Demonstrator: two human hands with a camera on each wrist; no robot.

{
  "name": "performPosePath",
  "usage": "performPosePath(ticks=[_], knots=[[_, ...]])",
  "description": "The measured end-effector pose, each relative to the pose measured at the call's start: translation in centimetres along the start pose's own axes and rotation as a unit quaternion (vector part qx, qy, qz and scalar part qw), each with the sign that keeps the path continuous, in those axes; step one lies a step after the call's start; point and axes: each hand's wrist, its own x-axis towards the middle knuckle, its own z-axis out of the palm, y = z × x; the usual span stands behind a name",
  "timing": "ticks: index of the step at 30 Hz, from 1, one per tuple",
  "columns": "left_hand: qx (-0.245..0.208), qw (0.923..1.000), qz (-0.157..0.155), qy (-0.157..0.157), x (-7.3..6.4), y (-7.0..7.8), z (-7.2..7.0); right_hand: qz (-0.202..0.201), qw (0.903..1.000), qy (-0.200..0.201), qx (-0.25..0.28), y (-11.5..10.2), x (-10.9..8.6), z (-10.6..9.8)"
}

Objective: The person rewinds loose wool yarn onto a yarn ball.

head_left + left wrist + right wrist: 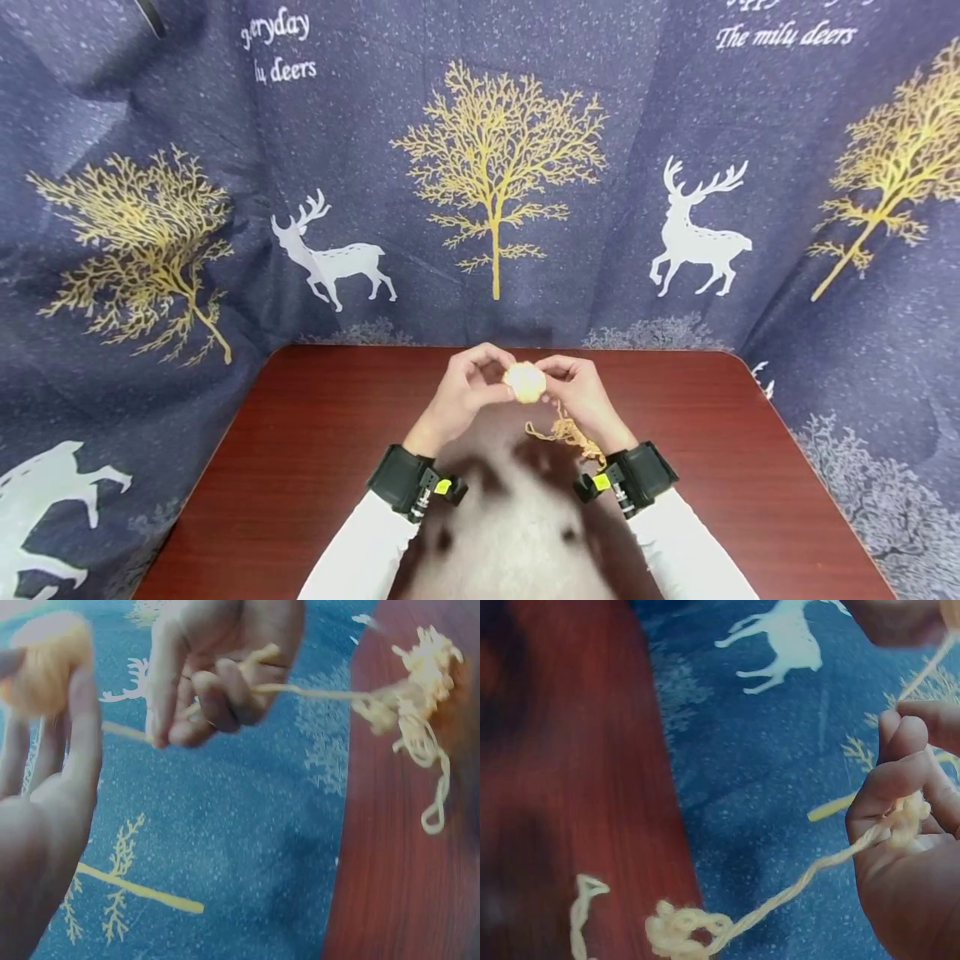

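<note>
A ball of pale yellow yarn point(525, 382) is held up over the table between both hands. My left hand point(468, 390) grips the ball with thumb and fingers around its sides, as the left wrist view also shows. From the ball a taut strand runs to my right hand point(588, 400), which pinches it between thumb and fingertips. In the right wrist view, the yarn strand point(795, 889) passes through the curled fingers of that hand and trails down to the table. A loose tangle of yarn point(424, 697) lies there, partly behind the right wrist in the head view.
The reddish-brown wooden table point(300, 433) ends at a rounded far edge. Behind it hangs a dark blue cloth point(600, 125) with printed trees and deer. Each wrist wears a black band point(405, 479) with a small camera, above white sleeves point(360, 550).
</note>
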Motion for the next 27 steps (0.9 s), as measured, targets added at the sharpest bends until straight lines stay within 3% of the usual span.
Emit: performPosePath(ticks=[3, 6, 9, 12, 18, 22, 25, 27], knots=[[-0.03, 0.9956, -0.002, 0.089, 0.3, 0.1, 0.4, -0.005, 0.9986, -0.005, -0.053, 0.3, -0.6, 0.6], [-0.036, 0.9851, -0.007, 0.168, 0.5, -0.1, 0.6, -0.016, 0.994, -0.019, -0.106, 0.2, -1.4, 1.3], [0.007, 0.9745, -0.008, 0.224, 0.8, -0.6, 0.6, -0.025, 0.9903, -0.023, -0.135, -0.3, -2.2, 1.8], [0.08, 0.9641, -0.005, 0.253, 1.0, -1.0, 0.4, -0.036, 0.9882, -0.02, -0.147, -0.9, -2.6, 2.1], [0.224, 0.9467, 0.009, 0.231, 0.4, -1.8, 0.3, -0.074, 0.9824, -0.016, -0.171, -2.4, -2.9, 1.7], [0.275, 0.9404, 0.008, 0.199, -0.2, -2.3, 0.3, -0.093, 0.9823, -0.015, -0.162, -3.3, -2.8, 0.9], [0.285, 0.9448, 0.001, 0.162, -0.5, -2.3, 0.4, -0.1, 0.9849, -0.017, -0.14, -4.0, -2.4, 0.3], [0.278, 0.952, -0.006, 0.127, -0.6, -2.2, 0.4, -0.096, 0.9881, -0.016, -0.118, -4.5, -2.1, 0.0]])
